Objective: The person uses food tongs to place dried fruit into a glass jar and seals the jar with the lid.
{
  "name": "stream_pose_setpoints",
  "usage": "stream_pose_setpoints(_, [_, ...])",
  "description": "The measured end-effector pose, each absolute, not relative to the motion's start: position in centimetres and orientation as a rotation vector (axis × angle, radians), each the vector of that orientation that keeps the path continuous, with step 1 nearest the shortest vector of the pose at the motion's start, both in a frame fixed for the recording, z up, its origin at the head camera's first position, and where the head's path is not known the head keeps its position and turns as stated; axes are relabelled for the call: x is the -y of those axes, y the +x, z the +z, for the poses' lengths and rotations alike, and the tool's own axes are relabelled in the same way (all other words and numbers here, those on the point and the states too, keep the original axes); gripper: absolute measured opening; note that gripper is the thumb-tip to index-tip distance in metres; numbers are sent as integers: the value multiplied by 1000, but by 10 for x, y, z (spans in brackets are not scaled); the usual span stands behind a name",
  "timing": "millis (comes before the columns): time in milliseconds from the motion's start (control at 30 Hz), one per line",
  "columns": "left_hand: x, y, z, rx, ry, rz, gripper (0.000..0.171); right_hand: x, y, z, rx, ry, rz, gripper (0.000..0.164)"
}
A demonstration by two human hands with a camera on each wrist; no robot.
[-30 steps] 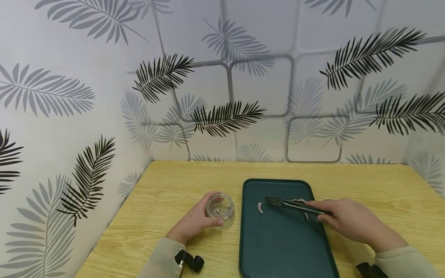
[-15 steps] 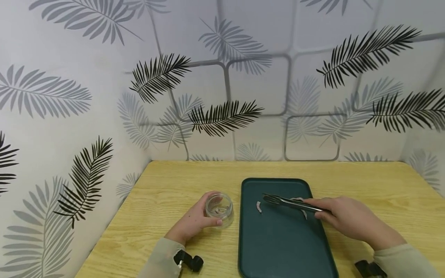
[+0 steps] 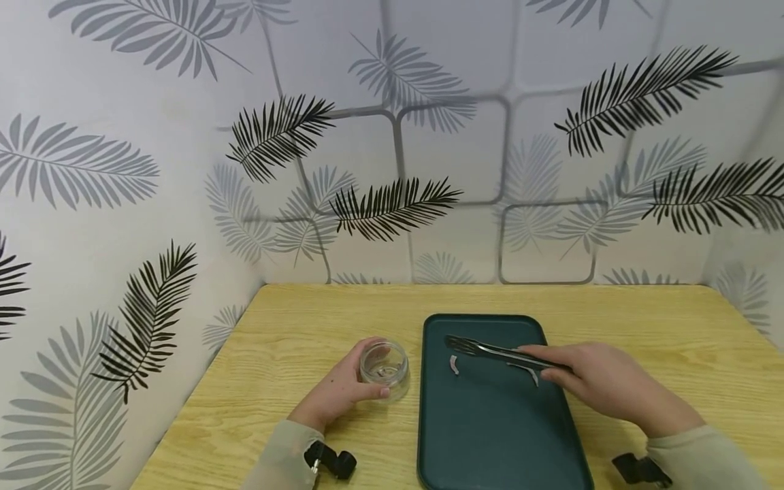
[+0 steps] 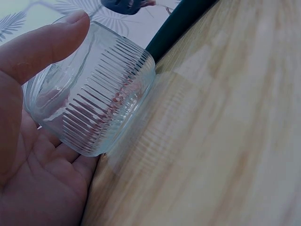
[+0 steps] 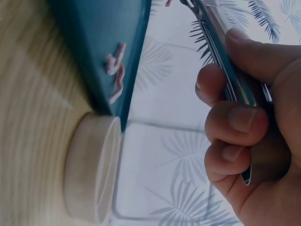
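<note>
While the left hand [image 3: 335, 390] grips the glass jar [image 3: 384, 373], the right hand [image 3: 603, 381] holds the tongs [image 3: 499, 352] crosswise over the tray [image 3: 502, 429]; there, the leftmost pale strip [image 3: 453, 365] lies between both hands, near the tongs' tips, long axis roughly front to back.

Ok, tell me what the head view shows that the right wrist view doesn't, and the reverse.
Only the head view shows the left hand, which grips a glass jar. Only the right wrist view shows a pale round container. Both show the right hand gripping the tongs, the green tray, pinkish strips and the leaf-patterned wall.
</note>
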State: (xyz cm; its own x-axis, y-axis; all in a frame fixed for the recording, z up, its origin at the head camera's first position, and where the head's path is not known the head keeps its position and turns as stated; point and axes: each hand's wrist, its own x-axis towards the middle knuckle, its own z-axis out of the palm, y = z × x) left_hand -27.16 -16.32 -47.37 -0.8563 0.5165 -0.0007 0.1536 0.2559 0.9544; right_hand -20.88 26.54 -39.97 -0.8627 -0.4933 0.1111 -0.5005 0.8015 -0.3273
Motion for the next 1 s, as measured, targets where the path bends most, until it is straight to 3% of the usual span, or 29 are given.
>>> stream_pose_setpoints(1000, [162, -271, -475, -2213, 549, 1647, 88, -187, -217, -377, 2801, 1114, 580, 49])
